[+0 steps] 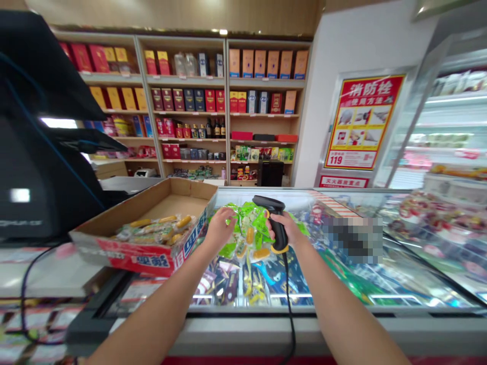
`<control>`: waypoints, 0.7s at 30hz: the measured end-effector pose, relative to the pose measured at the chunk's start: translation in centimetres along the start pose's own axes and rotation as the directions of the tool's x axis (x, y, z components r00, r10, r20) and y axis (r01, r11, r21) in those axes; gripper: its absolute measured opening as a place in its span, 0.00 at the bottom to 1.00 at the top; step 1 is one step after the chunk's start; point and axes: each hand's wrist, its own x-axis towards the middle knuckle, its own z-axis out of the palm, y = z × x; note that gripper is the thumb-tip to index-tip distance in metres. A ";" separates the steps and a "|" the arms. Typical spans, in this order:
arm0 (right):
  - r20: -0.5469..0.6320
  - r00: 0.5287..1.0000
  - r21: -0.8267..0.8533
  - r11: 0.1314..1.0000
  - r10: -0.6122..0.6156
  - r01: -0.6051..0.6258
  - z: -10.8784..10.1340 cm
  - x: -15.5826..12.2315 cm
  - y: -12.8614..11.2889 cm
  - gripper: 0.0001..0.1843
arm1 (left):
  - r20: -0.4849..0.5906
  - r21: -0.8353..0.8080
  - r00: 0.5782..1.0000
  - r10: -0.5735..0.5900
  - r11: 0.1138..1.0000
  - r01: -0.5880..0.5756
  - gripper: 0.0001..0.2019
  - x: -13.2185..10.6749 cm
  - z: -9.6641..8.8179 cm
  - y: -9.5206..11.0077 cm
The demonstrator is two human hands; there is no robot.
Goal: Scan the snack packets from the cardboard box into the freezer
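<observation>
My right hand [289,227] is wrapped around the handle of a black and yellow barcode scanner [279,232]; its head points left over the packets, and a black cord hangs down from it. My left hand [220,227] has its fingers curled and pinched at the edge of a green snack packet [245,215]. More bright green packets lie between the two hands on the glass freezer top. In front of them are several yellow sausage-like snacks [261,253] in clear wrappers.
To the left stands an open cardboard box [139,259] with more wrapped yellow snacks inside. A dark checkout screen [41,147] rises behind it. Under the freezer glass [304,299] are colourful ice cream packets. Shelves [262,83] of boxes and bottles line the back wall.
</observation>
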 end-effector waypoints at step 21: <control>-0.006 1.000 -0.088 0.996 0.018 -0.019 1.2 0.2 1.3 0.16 | 0.283 0.736 0.825 -0.490 0.662 0.140 0.22 5.9 -9.3 -12.3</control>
